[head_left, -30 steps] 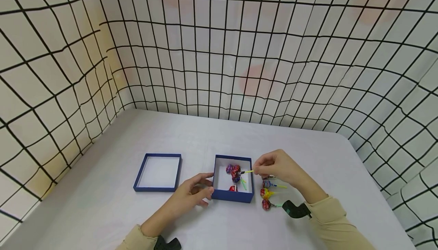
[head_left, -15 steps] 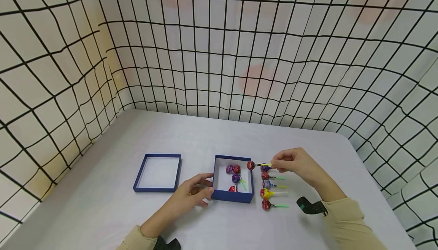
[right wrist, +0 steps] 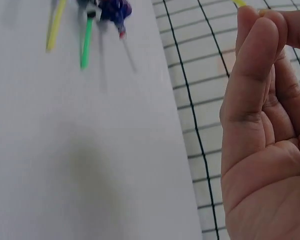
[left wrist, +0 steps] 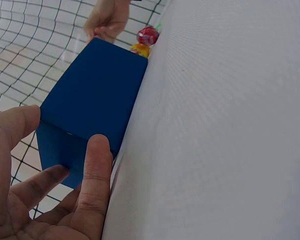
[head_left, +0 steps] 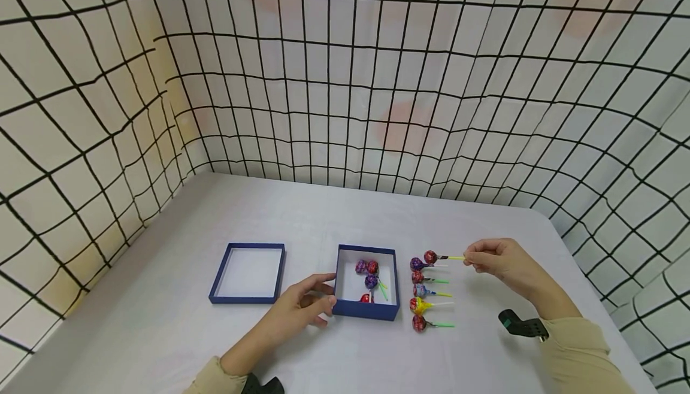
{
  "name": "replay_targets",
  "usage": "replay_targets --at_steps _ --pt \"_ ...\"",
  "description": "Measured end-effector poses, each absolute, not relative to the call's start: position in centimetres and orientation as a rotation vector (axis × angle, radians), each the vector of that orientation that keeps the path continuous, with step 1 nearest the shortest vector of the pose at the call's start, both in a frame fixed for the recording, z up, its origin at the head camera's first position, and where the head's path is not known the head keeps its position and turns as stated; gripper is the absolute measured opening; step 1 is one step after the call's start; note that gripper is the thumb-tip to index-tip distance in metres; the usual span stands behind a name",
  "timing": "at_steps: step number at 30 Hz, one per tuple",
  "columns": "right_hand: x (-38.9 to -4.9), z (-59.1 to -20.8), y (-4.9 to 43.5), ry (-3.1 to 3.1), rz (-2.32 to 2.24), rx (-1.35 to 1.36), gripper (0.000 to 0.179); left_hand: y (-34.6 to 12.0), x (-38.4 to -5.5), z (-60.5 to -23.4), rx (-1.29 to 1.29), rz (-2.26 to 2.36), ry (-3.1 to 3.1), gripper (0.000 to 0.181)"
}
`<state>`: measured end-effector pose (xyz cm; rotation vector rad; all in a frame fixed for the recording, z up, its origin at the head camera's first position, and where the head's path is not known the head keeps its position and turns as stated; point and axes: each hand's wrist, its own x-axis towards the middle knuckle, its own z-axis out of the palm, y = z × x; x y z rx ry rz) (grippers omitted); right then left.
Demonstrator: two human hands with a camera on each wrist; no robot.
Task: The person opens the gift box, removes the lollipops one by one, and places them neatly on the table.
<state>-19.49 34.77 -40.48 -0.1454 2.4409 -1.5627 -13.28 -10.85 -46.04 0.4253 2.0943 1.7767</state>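
My right hand pinches the yellow stick of a red-wrapped lollipop, between thumb and fingertips. That lollipop lies level at the far end of a column of lollipops, next to a purple one. In the right wrist view only a bit of yellow stick shows past the fingertips. My left hand touches the near left corner of a blue box, its fingers extended and spread against the walls. Inside the box lie several red and purple lollipops. The blue box wall fills the left wrist view's middle.
A blue-rimmed lid lies inside up, left of the box. The column right of the box also holds a yellow lollipop and a red one nearest me. A black grid on white cloth walls the table.
My right hand has lifted the red lollipop out of the box and carried it right to the far end of the column. The left hand has stayed at the box.
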Motion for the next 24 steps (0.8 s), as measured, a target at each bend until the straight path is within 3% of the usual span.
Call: replay_targets --at_steps 14,24 --pt "-19.0 -43.1 40.9 2.389 -1.588 -0.016 0.017 -10.9 -13.4 -46.3 0.42 1.765 2.101 0.058" --pt "-19.2 -44.4 43.5 2.316 -1.586 0.055 0.028 -10.9 -13.4 -46.1 0.423 1.767 2.091 0.057"
